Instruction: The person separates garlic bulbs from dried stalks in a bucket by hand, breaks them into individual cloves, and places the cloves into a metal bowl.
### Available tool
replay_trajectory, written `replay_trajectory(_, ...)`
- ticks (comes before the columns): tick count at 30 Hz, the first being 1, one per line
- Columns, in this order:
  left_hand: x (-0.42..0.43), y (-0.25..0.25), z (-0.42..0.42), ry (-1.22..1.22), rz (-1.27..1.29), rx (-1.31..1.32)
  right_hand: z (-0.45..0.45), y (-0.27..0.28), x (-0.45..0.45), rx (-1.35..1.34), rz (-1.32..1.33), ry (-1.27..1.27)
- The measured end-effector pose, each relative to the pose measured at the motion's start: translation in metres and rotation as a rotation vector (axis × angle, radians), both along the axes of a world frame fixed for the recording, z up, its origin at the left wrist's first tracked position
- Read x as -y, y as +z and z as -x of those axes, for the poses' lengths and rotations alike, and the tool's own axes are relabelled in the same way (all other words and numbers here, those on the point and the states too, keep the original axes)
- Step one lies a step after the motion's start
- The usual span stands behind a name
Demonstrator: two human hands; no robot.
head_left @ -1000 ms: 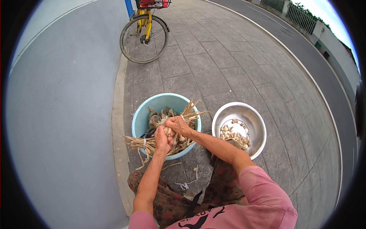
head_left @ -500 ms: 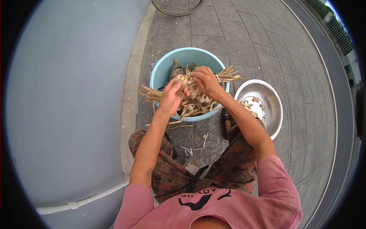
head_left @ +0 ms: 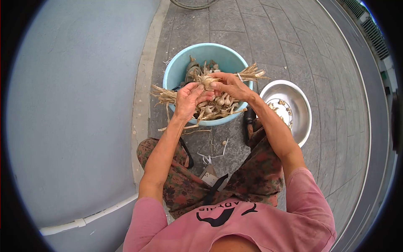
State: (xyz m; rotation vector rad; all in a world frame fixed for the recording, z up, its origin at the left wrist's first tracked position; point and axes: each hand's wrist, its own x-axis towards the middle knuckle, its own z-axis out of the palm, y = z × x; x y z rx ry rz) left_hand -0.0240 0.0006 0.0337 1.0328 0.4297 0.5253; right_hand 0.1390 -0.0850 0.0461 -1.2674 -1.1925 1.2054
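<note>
1. Pavement is bordered along one edge by a blue-grey wall and along the other by a road.
2. A light blue basin is set near the pavement's wall-side edge.
3. A steel bowl is placed just beside the basin, farther from that edge.
4. A pile of garlic is contained in the basin, with dry stalks mixed in.
5. By the left hand one side of a garlic bulb is gripped between thumb and fingers; by the right hand the other side is pinched.
6. Stalk bundles are draped over the basin's left rim and right rim.
7. White string is left on the pavement, below the basin's near rim.
8. The gripped bulb is held above the basin, within its rim.
9. Garlic cloves are gathered in the bowl, partly hidden.
</note>
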Motion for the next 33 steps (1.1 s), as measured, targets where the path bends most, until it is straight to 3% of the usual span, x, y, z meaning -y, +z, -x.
replay_trajectory(7, -0.008, -0.006, 0.002, -0.084, 0.048, -0.139, 0.002, -0.02, -0.005, -0.145, 0.158, -0.048)
replay_trajectory(10, -0.01, -0.012, 0.001, -0.053, 0.056, -0.195, 0.018, -0.009, 0.002, -0.031, -0.112, -0.189)
replay_trajectory(13, -0.005, -0.013, 0.0, -0.148, -0.147, -0.312, 0.004, -0.023, -0.002, 0.005, 0.038, -0.106)
replay_trajectory(16, -0.004, -0.004, 0.0, -0.279, -0.301, -0.248, 0.001, -0.015, 0.003, -0.033, 0.098, -0.066)
replay_trajectory(20, -0.006, -0.006, -0.006, -0.216, -0.596, -0.312, 0.004, -0.007, 0.002, -0.107, 0.145, -0.023)
replay_trajectory(24, 0.001, 0.003, -0.005, -0.303, -0.386, -0.237, 0.003, 0.01, 0.007, -0.116, 0.171, 0.105)
replay_trajectory(29, 0.012, -0.006, -0.003, -0.234, -0.308, -0.276, 0.021, -0.031, 0.005, 0.115, -0.069, -0.254)
replay_trajectory(32, 0.018, -0.015, -0.007, -0.131, -0.435, -0.304, 0.024, -0.02, 0.01, 0.433, -0.047, -0.355)
replay_trajectory(33, 0.02, -0.018, -0.008, -0.102, -0.488, -0.33, 0.025, -0.019, 0.01, 0.665, -0.105, -0.407)
